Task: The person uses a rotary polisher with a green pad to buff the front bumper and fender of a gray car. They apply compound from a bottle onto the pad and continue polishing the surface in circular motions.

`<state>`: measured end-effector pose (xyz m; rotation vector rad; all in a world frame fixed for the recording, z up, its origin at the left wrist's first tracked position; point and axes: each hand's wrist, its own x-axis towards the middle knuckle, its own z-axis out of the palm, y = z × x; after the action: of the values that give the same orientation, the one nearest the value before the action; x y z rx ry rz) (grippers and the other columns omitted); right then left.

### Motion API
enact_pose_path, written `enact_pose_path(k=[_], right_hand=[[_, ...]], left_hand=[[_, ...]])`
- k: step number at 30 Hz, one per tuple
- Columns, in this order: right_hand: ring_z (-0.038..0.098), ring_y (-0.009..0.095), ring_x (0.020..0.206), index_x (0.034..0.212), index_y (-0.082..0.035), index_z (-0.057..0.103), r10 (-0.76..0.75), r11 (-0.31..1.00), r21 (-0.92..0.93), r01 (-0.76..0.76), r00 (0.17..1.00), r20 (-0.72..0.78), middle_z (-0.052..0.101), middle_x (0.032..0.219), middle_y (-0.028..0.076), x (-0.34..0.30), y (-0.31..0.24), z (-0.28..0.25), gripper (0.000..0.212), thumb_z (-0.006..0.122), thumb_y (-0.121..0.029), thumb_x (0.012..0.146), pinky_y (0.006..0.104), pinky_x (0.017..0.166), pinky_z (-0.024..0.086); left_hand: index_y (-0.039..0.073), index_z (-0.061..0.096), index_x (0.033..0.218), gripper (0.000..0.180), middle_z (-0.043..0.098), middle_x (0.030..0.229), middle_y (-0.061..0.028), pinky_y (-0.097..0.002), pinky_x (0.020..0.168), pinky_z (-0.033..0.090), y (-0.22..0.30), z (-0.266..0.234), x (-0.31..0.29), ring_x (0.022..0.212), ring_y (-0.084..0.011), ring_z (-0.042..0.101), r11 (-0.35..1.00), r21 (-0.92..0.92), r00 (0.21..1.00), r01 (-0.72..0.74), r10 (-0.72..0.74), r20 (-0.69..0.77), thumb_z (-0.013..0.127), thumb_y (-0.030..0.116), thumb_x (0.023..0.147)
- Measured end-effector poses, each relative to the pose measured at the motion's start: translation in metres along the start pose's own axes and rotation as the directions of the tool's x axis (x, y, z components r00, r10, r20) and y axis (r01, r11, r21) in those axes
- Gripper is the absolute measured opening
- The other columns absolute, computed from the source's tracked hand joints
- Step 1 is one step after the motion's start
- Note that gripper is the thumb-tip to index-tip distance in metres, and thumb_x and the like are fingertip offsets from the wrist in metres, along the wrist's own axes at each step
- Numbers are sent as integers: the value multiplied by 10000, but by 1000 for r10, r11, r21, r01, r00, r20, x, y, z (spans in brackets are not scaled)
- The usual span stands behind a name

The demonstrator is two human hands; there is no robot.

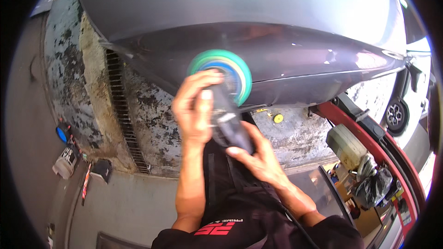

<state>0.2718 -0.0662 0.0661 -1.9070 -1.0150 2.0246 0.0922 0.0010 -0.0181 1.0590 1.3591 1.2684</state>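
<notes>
Both of my hands are on a dark handheld polisher [226,115], somewhat smeared by motion. Its round green pad [203,58] with a blue backing lies against the side of a dark grey car [157,41]. My left hand [194,106] is closed over the polisher's head, close behind the pad. Farther back, my right hand [258,157] wraps round the rear grip. A black cord [290,216] runs past my right forearm. The pad's working face is hidden against the panel.
A floor drain grate [122,110] crosses the worn floor on the left. On the right stands a red lift arm [369,143] with a box [346,145] and black plastic bags [374,186]. A yellow disc [278,118] lies below the car. A bucket [65,162] stands far left.
</notes>
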Motion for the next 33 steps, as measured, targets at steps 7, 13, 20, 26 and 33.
enact_pose_path(k=[7,13,20,26,33], right_hand=[[563,273,1369,1588,73,414,-43,961,263,90,983,-181,610,1450,181,-22,37,-33,891,875,-286,916,404,1188,424],[679,265,1248,1546,32,486,-153,988,3,153,988,-3,698,1349,210,26,9,4,807,865,-336,936,407,1075,518],[761,446,1033,1450,37,568,-350,900,-203,385,918,189,752,1097,285,113,-47,34,781,870,-429,901,477,878,590],[757,433,1048,1432,25,607,-524,745,-378,550,833,179,748,1165,273,145,-71,9,827,899,-471,837,487,911,602],[778,350,1063,1419,30,631,-531,779,-291,555,831,165,768,1168,238,125,-73,-61,824,964,-369,780,430,937,598]], left_hand=[[6,782,1085,234,780,1131,-167,-470,1122,499,16,65,12,1152,-329,735,991,2,980,-133,131,151,643,149,964],[-15,793,1088,287,781,1127,-161,-456,1113,503,-11,-6,17,1170,-315,717,998,-20,999,-51,51,-13,617,187,985],[-66,732,1188,432,711,1306,-218,-513,1187,464,-58,-94,47,1284,-358,652,988,-6,941,-156,147,-306,472,190,958],[-42,664,1254,452,667,1352,-229,-570,1211,449,-72,-75,80,1351,-390,598,920,-154,847,-361,254,-467,417,253,1016],[-51,685,1198,451,698,1285,-222,-570,1200,436,-44,-4,89,1285,-378,637,889,-10,823,-458,420,-382,434,262,992]])
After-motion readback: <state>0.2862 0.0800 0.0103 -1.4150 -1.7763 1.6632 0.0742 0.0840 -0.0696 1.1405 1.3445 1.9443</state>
